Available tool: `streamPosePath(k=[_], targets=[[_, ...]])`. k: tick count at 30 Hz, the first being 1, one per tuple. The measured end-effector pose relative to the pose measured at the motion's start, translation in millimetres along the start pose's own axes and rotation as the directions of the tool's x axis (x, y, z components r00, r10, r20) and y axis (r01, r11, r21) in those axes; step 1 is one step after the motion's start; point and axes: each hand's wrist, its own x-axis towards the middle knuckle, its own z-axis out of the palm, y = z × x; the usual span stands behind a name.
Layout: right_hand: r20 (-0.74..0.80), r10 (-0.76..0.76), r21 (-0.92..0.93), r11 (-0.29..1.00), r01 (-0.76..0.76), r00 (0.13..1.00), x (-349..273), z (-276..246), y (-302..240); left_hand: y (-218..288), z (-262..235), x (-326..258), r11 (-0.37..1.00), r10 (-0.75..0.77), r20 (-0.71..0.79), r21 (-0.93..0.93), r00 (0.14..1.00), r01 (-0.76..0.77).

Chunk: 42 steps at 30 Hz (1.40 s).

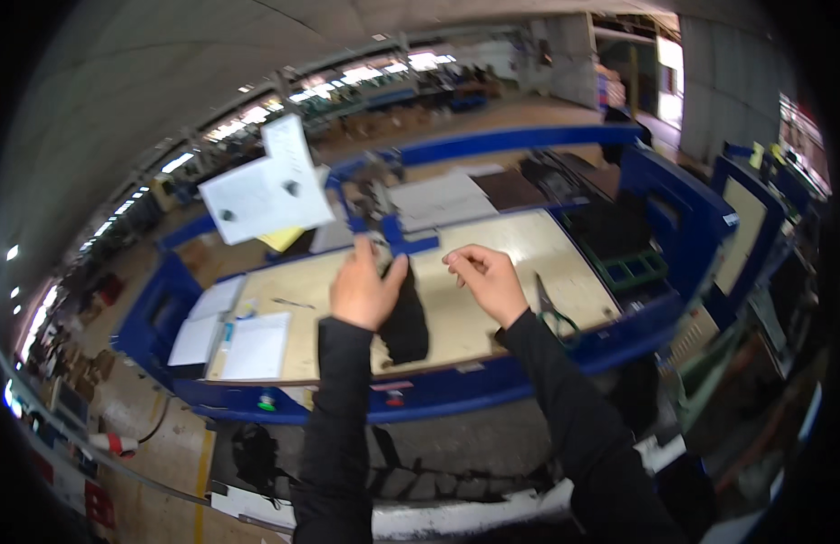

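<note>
A long black piece of fabric [406, 317] lies across the pale worktop, its lower end near the front edge. My left hand [361, 288] is over the fabric's left side, thumb apart from the stretched fingers; contact with the cloth cannot be made out. To the right of the fabric, my right hand [486, 281] hovers with thumb and fingertips drawn together in a pinch. Anything between those fingertips is too small to see. Scissors with dark green handles [558, 328] rest on the worktop beside my right wrist.
The worktop [474, 340] sits in a blue machine frame [492, 385]. A blue clamp-like part [411, 245] stands beyond my hands. White papers [259, 344] and a pen [293, 303] lie left. Paper sheets [266, 199] hang at back left; a green rack [633, 270] stands right.
</note>
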Motion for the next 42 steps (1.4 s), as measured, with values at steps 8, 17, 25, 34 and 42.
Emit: streamPosePath(k=[8, 17, 25, 34, 42], targets=[[-0.039, 0.689, -0.034, 0.723, -0.690, 0.723, -334.9, -101.8, 145.6, -10.3, 54.6, 52.1, 0.971, 0.102, 0.332, 0.172, 0.938, -0.167], [-0.643, 0.295, -0.479, 0.564, -0.672, 0.706, -440.1, -287.9, 152.6, -54.1, 78.9, 68.9, 0.987, 0.152, 0.302, 0.000, 0.941, -0.160], [-0.289, 0.311, -0.872, 0.305, -0.383, 0.905, -438.5, -401.6, 191.9, -11.0, 72.2, 69.0, 0.993, -0.053, 0.313, 0.120, 0.948, 0.016], [-0.650, 0.215, -0.564, 0.506, -0.652, 0.729, -470.0, -457.6, 215.5, 219.3, 120.8, -138.7, 0.850, 0.344, -0.684, -0.063, 0.643, -0.523], [-0.414, 0.518, -0.638, 0.422, -0.645, 0.749, -423.8, -507.5, 216.1, 270.1, 410.5, -403.9, 0.834, 0.459, 0.586, -0.542, 0.668, -0.099]])
